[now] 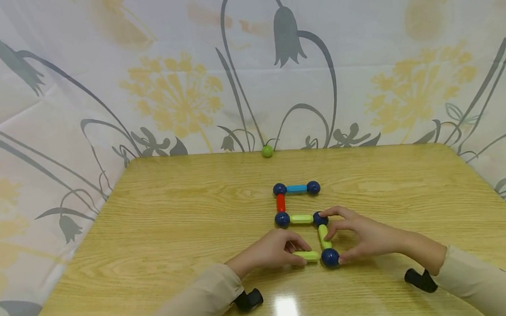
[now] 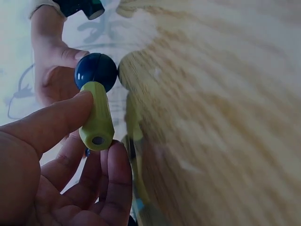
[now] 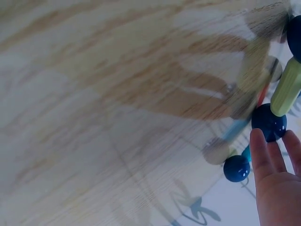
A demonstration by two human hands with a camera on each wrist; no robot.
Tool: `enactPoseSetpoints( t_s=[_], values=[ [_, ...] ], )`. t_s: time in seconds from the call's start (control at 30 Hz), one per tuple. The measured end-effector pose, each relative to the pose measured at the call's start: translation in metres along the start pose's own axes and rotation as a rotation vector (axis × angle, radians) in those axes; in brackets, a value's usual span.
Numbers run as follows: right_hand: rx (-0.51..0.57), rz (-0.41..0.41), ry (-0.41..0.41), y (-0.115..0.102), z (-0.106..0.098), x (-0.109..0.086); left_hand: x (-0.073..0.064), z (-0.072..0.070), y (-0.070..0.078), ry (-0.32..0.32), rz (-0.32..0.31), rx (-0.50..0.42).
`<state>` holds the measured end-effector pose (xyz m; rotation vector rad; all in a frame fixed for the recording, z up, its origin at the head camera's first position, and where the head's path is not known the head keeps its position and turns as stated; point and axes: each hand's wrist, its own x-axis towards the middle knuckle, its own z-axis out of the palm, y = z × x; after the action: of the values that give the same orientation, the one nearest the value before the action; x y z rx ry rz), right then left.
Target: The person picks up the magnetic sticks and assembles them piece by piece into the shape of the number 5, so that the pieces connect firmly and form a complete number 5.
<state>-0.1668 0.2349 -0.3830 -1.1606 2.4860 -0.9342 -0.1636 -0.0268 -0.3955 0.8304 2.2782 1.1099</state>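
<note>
My left hand [image 1: 271, 250] pinches a yellow-green magnetic rod [image 1: 307, 257] between thumb and fingers, its far end right at a dark blue ball [image 1: 330, 257]. In the left wrist view a round metal tip shows on the rod's [image 2: 99, 117] near end. On the right, my right hand [image 1: 368, 234] spans a second yellow-green rod [image 1: 323, 236], the thumb against the lower ball and a fingertip on the upper ball [image 1: 319, 219]. From there a third yellow-green rod [image 1: 301, 219] leads left to another blue ball [image 1: 282, 219].
A red rod [image 1: 281, 203] runs back to a blue ball [image 1: 279, 189], and a light blue rod [image 1: 297, 189] joins it to one more ball [image 1: 313, 188]. A green ball [image 1: 267, 151] sits at the table's back edge. Behind the wooden table [image 1: 172, 209] hangs a flowered cloth [image 1: 181, 34].
</note>
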Motion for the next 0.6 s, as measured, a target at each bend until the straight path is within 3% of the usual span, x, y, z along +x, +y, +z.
enactPoseSetpoints(
  t_s=[0.33,0.6],
  values=[
    [0.001,0.002,-0.005,-0.001,0.0,0.0,0.004,0.001,0.004,-0.027,-0.012,-0.003],
    [0.0,0.007,-0.012,0.001,0.0,0.001,-0.001,-0.008,0.001,0.004,-0.003,-0.071]
  ],
)
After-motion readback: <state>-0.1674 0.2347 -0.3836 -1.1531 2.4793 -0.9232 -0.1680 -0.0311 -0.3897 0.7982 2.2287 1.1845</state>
